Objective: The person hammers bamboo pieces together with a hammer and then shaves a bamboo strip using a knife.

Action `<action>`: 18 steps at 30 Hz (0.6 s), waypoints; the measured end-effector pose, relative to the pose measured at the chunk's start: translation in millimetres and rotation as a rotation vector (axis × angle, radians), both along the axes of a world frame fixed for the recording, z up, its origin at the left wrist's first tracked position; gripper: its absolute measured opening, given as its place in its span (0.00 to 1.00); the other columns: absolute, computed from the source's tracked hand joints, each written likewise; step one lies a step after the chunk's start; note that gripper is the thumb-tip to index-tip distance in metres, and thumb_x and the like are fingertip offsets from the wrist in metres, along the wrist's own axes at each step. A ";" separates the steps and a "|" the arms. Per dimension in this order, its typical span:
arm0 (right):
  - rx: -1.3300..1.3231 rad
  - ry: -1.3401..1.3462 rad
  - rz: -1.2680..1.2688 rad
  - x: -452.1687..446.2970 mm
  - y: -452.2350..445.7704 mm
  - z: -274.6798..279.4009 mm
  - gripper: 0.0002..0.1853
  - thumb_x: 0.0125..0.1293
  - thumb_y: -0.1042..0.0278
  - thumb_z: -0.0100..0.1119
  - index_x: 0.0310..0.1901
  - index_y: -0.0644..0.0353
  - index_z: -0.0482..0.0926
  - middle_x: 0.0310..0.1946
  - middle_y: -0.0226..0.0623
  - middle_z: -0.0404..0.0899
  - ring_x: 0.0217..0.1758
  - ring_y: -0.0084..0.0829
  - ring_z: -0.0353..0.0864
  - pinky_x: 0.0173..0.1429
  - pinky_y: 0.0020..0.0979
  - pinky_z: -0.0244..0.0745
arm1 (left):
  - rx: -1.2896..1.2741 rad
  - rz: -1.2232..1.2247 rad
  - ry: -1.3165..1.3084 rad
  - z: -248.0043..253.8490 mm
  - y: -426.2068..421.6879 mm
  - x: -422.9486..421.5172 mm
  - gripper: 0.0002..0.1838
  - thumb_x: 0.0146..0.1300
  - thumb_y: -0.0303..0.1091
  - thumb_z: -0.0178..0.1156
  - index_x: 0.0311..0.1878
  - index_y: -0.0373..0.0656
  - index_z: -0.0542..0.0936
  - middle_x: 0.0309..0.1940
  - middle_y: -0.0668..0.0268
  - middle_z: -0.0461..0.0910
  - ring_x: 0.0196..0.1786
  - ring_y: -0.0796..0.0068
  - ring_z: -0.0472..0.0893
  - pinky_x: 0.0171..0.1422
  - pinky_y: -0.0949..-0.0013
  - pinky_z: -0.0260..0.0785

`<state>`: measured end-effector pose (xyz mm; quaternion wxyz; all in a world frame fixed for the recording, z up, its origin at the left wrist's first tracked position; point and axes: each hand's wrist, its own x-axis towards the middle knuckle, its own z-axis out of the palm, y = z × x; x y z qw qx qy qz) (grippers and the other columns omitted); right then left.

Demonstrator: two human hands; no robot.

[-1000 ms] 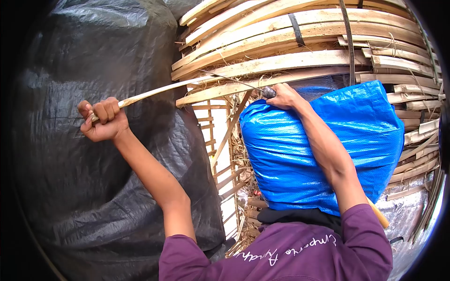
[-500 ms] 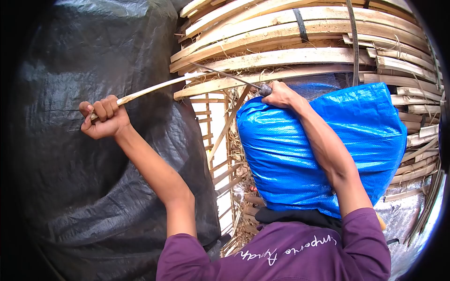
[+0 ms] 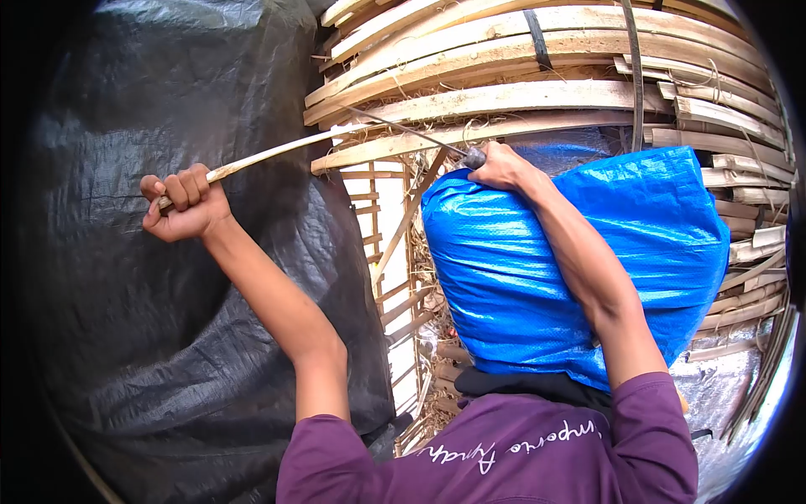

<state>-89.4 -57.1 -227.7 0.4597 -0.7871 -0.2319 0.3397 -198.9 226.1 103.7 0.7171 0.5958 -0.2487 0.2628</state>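
Observation:
My left hand [image 3: 186, 202] is closed in a fist around one end of a pale, slightly curved bamboo strip [image 3: 277, 151]. The strip rises to the right, its far end meeting the blade area in front of the stacked slats. My right hand [image 3: 502, 168] is closed on the dark, rounded handle of a long thin knife [image 3: 411, 132]. The blade points up and left, crossing near the strip's far end; I cannot tell whether they touch. A blue tarp [image 3: 520, 277] lies over my lap under the right forearm.
Stacked bamboo slats [image 3: 504, 97] with a dark band fill the top and right. A black plastic sheet [image 3: 151, 336] hangs on the left. Between it and the blue tarp is a slatted lattice [image 3: 374, 218] with shavings beside it.
My left hand has shifted slightly up and left with the bamboo strip, whose far end now sits a little higher. The right hand and knife have barely moved.

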 end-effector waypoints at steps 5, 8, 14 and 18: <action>-0.070 0.036 -0.053 2.9 -8.3 -12.5 0.23 0.48 0.57 0.65 0.41 0.68 0.83 0.38 0.59 0.83 0.43 0.45 0.85 0.49 0.41 0.78 | -0.014 0.094 -0.001 -3.4 1.7 -10.2 0.09 0.51 0.39 0.47 0.30 0.45 0.69 0.07 0.76 0.51 0.11 0.84 0.44 0.19 0.74 0.42; -0.125 -0.027 -0.002 5.9 -15.0 2.8 0.23 0.48 0.56 0.66 0.42 0.65 0.83 0.41 0.58 0.83 0.46 0.49 0.84 0.52 0.43 0.78 | -0.044 0.102 -0.004 -5.5 0.9 -10.3 0.08 0.50 0.39 0.47 0.29 0.45 0.69 0.07 0.76 0.51 0.11 0.84 0.45 0.19 0.75 0.41; 0.005 -0.069 0.027 -1.4 3.0 15.3 0.17 0.49 0.61 0.65 0.35 0.68 0.83 0.33 0.57 0.83 0.39 0.46 0.86 0.46 0.43 0.77 | -0.061 0.124 -0.006 -8.0 1.4 -15.1 0.08 0.50 0.39 0.47 0.28 0.46 0.69 0.06 0.77 0.52 0.11 0.84 0.44 0.19 0.75 0.41; -0.067 0.059 -0.135 -0.4 -5.5 -7.8 0.22 0.47 0.59 0.66 0.39 0.70 0.83 0.38 0.59 0.83 0.44 0.47 0.85 0.50 0.41 0.78 | -0.057 0.113 -0.035 -10.2 -1.8 -16.9 0.10 0.52 0.39 0.44 0.30 0.44 0.71 0.07 0.76 0.52 0.11 0.85 0.44 0.18 0.74 0.39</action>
